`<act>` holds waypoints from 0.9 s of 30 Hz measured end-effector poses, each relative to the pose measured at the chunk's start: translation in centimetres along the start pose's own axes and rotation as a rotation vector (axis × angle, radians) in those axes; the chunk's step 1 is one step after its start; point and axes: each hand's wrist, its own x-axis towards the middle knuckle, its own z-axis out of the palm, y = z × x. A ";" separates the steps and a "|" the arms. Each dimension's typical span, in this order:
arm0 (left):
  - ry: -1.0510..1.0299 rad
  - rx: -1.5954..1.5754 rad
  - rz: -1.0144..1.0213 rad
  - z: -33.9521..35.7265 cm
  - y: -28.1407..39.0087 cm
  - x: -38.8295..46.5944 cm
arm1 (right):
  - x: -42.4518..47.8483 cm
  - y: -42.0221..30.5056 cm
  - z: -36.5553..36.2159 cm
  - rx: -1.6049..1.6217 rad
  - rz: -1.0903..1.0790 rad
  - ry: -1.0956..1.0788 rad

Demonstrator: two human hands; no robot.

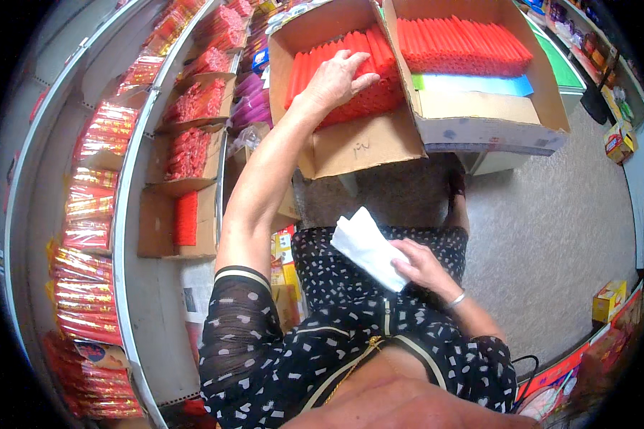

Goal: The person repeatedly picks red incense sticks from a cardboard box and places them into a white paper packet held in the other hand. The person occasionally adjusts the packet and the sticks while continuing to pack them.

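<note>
My left hand (346, 75) rests over the red candles (373, 45) in an open cardboard box (365, 147). Its fingers are spread, and no object shows lifted in them. The candles lie in a tight row, with more stacked below. In front of my lap, my right hand (421, 263) grips a folded white cloth (367, 246) by its lower right end. The cloth's other end points up and left, towards the box.
A second carton (494, 139) beside the first holds more red candles (461, 43) and a flat cardboard piece (477, 107). On my left, shelves (131, 214) carry small boxes of red sticks (188, 153) and shiny wrapped red packets (86, 279). Grey floor (547, 225) lies to the right.
</note>
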 end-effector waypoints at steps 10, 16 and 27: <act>0.056 -0.060 -0.007 0.7 0.5 0.2 | 0.9 -0.1 1.3 0.005 -0.013 -0.056; -0.010 0.011 -0.155 0.0 2.9 0.9 | 0.7 0.4 1.8 -0.023 -0.054 -0.074; -0.257 0.094 -0.096 -3.1 4.1 3.7 | 0.8 0.0 3.0 0.005 -0.090 -0.090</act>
